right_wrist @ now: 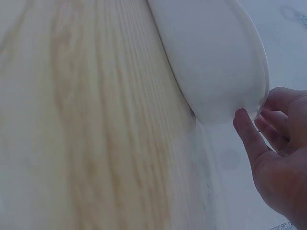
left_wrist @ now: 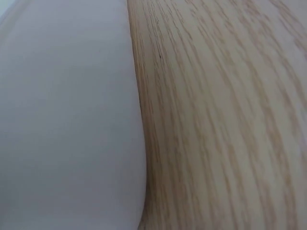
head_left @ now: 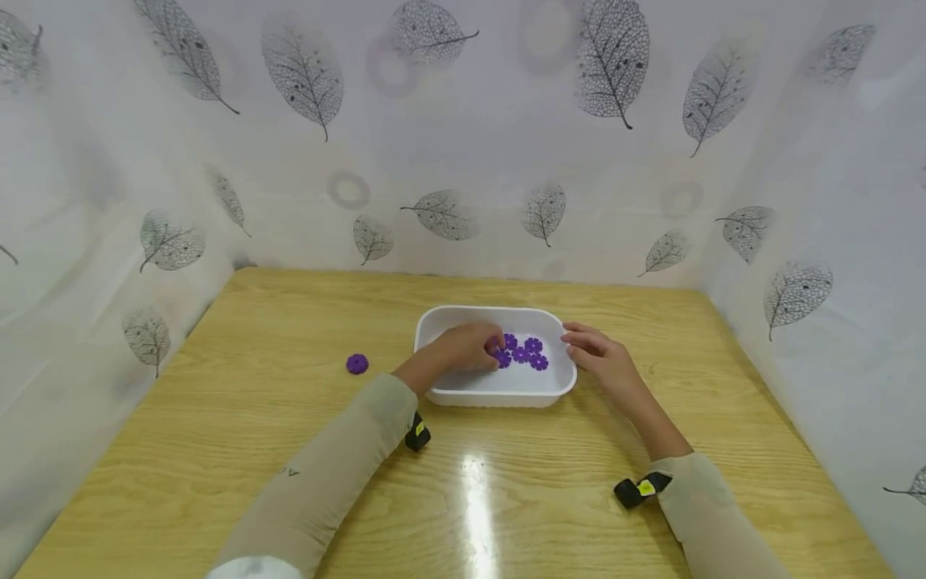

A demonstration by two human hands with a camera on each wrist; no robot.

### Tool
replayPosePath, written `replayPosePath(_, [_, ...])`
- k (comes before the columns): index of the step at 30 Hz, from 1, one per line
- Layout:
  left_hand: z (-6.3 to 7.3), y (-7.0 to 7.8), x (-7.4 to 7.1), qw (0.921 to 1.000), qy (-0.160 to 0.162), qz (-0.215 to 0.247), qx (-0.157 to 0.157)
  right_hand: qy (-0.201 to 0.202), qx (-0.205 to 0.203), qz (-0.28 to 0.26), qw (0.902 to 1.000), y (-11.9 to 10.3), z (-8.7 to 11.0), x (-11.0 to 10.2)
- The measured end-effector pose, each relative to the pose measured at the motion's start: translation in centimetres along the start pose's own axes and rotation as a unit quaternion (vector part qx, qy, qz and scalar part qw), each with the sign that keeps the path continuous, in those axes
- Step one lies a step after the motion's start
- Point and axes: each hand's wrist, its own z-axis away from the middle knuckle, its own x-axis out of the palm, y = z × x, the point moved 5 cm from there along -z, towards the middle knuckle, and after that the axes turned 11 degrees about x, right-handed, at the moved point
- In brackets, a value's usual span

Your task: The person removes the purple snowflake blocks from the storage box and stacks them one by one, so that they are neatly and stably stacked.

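Observation:
A white plastic tub [head_left: 499, 395] stands on the wooden table, with several purple flower-shaped pieces [head_left: 534, 345] lying inside toward its right half. Reaching over the near left rim, my left hand [head_left: 469, 346] has its thumb and curled fingers around a purple piece, largely hidden by the fingers. At the tub's right end my right hand [head_left: 604, 360] holds the rim. The right wrist view shows its thumb [right_wrist: 247, 129] against the outer wall and the other fingers by the rim. Only the tub's outer wall [left_wrist: 72, 120] and the table appear in the left wrist view.
Left of the tub, a purple, round scalloped piece [head_left: 358, 364] lies on the wooden table [head_left: 289, 450]. White sheets [head_left: 477, 145] printed with grey leaves hang behind the table and along both sides. Each wrist wears a small black device [head_left: 417, 434].

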Motion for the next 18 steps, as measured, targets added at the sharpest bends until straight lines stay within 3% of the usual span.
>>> replayPosePath(8, [0.16,0.11,0.05,0.9997,0.0,0.025,-0.004,0.001,0.003,0.006,1.0,0.23,-0.09,0.03])
replayPosePath(18, [0.45,0.43,-0.15,0.9999,-0.004,0.011,0.003,-0.004,0.001,0.003,1.0,0.13,0.0,0.04])
